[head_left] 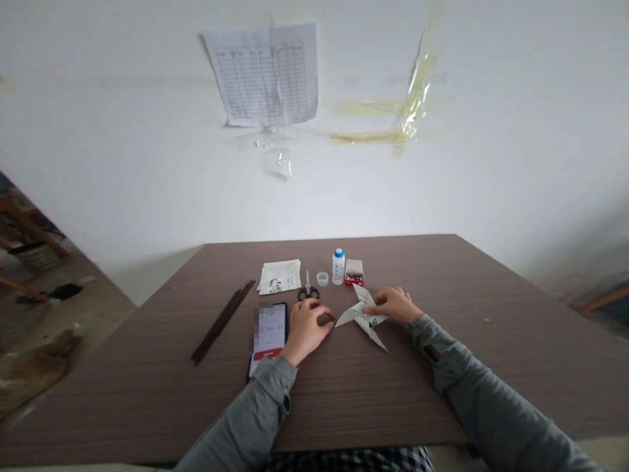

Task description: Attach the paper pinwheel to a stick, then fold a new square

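Note:
A paper pinwheel [362, 319] with pointed, printed blades lies on the brown table. My right hand [394, 305] grips it near the middle and upper right, thumb and fingers closed on the paper. My left hand [308, 330] is at the tip of the left blade, thumb and forefinger curled towards each other in a pinch. Whether anything small is between those fingertips, or whether they touch the blade, I cannot tell. Just beyond my left hand are black-handled scissors [308, 292], blades pointing away. A red box of small metal pieces [354, 273] stands open behind the pinwheel.
Left of my left hand lies a phone [269, 331] showing a timer. Dark thin sticks [223, 322] are further left. Printed paper sheets [280, 276], a small clear cup [322, 279] and a white bottle with a blue cap [338, 267] stand towards the wall [314, 203].

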Tool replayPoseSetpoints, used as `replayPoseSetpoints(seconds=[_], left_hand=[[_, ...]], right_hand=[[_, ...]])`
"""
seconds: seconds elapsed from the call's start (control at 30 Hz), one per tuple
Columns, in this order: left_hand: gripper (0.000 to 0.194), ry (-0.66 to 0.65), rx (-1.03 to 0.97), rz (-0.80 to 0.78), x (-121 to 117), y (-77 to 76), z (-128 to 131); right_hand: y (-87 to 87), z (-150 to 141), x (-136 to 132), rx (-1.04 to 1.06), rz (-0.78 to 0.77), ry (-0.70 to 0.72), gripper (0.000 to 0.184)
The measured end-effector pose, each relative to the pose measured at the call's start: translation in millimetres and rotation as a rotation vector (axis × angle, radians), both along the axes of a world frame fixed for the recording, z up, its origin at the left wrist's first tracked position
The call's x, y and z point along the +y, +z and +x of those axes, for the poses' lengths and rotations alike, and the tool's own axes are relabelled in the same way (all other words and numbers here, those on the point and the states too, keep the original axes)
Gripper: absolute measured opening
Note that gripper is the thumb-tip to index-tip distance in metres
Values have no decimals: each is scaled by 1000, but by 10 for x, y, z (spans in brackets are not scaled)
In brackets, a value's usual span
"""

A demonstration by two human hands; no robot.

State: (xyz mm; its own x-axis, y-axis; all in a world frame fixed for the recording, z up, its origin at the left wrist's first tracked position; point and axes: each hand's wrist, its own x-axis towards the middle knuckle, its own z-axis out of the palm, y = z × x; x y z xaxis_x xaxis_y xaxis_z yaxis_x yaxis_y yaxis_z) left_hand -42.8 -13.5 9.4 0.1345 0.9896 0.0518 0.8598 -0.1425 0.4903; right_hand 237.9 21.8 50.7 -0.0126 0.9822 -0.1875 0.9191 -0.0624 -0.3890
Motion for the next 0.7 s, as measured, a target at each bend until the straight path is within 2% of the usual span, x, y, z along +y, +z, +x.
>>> replayPoseSetpoints(seconds=[0.1,0.33,0.53,0.7], left_hand=[[21,-7,10,-4,4,-4,-1],[29,-26,25,-15,-7,24,-11],[34,-39,54,-49,-37,47,4],[41,-61,44,-43,-55,11,-2]], right_hand=[[-17,-62,-30,-14,-14,-30,47],[-20,-116,8,-5,-26,-49,25],[46,-163,77,-14,-93,-63,26],[27,-171,87,1,-76,-63,25]])
